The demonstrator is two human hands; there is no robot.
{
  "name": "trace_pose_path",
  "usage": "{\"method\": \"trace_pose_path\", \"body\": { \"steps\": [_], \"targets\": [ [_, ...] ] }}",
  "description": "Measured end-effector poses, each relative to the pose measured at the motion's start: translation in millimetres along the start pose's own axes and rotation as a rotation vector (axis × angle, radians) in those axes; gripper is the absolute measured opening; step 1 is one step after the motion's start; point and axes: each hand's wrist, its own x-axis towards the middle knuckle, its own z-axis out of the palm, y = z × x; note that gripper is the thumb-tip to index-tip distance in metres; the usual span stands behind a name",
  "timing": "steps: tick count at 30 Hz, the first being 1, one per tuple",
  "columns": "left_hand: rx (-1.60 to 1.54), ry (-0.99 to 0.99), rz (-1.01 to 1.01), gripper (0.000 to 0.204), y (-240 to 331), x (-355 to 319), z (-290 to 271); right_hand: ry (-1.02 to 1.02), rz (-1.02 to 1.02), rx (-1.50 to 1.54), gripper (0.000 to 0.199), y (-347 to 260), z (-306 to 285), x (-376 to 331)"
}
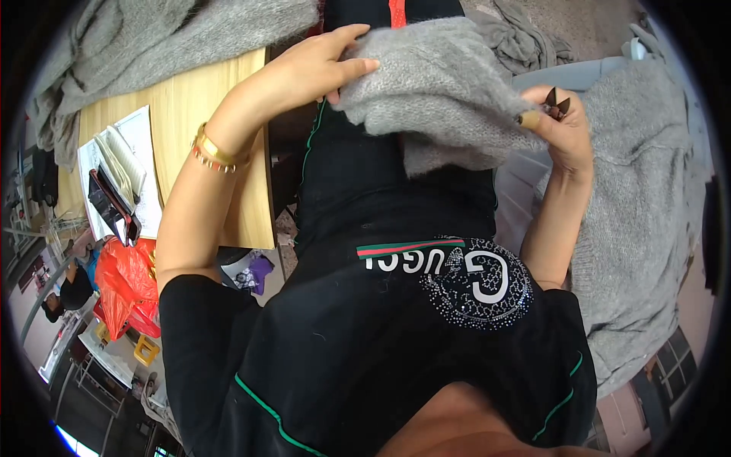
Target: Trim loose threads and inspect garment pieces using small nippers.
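A fuzzy grey knitted piece [434,80] is stretched between my hands above my lap, its lower part hanging in folds. My left hand [331,65] pinches its left end, the thumb on top and other fingers partly hidden beneath. At the opposite end, my right hand [563,129] is closed on the knit's edge. Two dark pointed blades, apparently thread snips [558,105], stick out from among the right fingers; their handles are hidden. A yellowish cover [529,119] wraps the right thumb tip.
A wooden table [247,183] at left carries grey knitwear [190,46], papers [141,129] and an open dark wallet [114,202]. Red plastic bags [128,286] hang beside it. More grey knitwear [632,190] lies heaped at right, and another grey pile [525,42] sits at the far side.
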Motion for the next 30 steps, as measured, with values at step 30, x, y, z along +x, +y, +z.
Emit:
{"method": "trace_pose_path", "body": {
  "steps": [30],
  "targets": [
    [-1.033, 0.013, -0.175, 0.035, 11.6, 39.8, -2.1, -0.653, 0.361, -0.333, 0.029, 15.9, 75.9, 30.4]
  ]
}}
